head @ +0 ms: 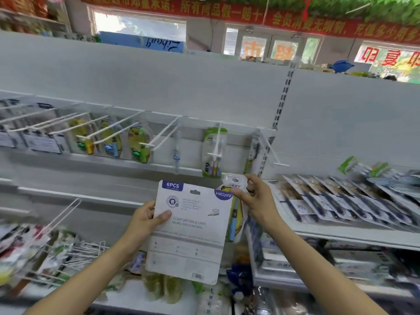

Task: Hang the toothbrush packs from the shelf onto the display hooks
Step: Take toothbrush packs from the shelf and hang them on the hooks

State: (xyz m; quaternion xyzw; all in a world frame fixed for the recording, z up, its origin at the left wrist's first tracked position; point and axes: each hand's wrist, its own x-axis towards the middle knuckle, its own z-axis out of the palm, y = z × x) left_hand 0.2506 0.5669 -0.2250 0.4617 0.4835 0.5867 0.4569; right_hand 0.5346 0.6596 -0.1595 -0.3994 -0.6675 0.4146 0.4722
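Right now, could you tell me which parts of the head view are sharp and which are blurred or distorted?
Head view: the white 6PCS toothbrush pack in the left hand is sharp, its print readable; the frame edges smear, notably the packs laid on the right shelf; the wide lens bows the hook rail; daylight washes out the windows.

White 6-pc toothbrush pack [188, 230] upright, back-facing (yellow pack [236, 208] behind)

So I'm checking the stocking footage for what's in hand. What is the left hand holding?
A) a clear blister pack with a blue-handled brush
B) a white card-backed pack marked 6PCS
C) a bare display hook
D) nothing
B: the left hand grips the left edge of the white 6PCS pack, thumb across its face, while the right hand pinches a clear blister pack.
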